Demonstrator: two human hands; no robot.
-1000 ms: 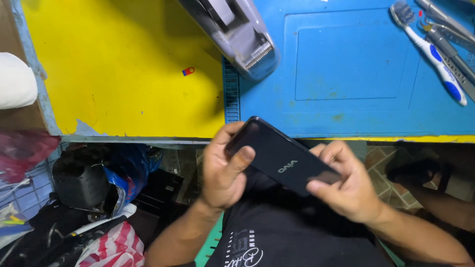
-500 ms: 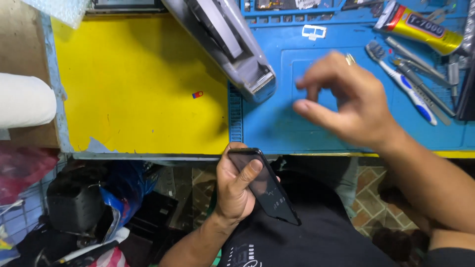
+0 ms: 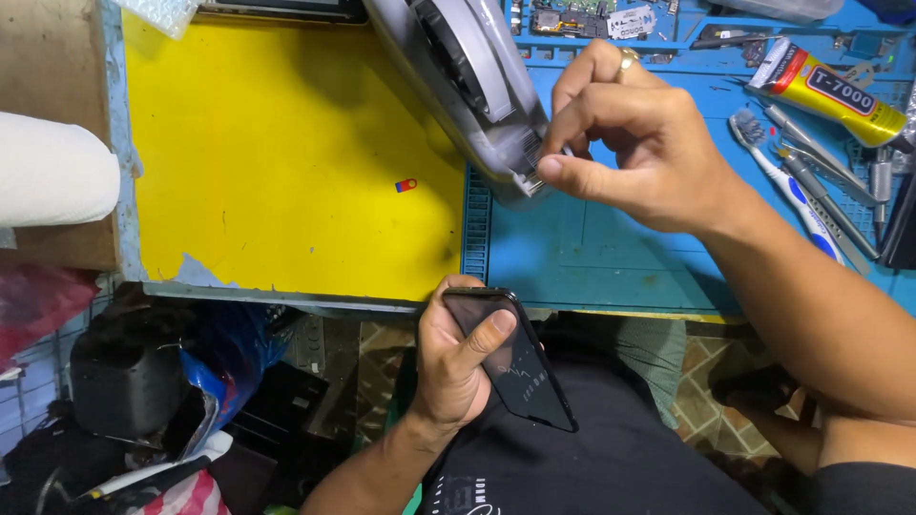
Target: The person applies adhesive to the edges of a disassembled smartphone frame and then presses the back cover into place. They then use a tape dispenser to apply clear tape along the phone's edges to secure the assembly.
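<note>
Left hand (image 3: 458,367) wrapped round a black phone (image 3: 510,360) below the worktop (image 3: 286,191) edge, thumb across its dark screen, lower end cut off against dark clothing. Right hand (image 3: 634,143) pinching at the near end of a grey device (image 3: 468,86); whatever sits between fingertips (image 3: 551,167) too small to make out. Device's upper part out of frame.

Views: 1, head-worn.
Position: above the person's lap and the near bench edge.
Facing: steeply down and slightly forward.
Nearness: close; left hand (image 3: 456,367) and right hand (image 3: 634,143) fill much of the frame.
Shared area: none, only 1 view.
</note>
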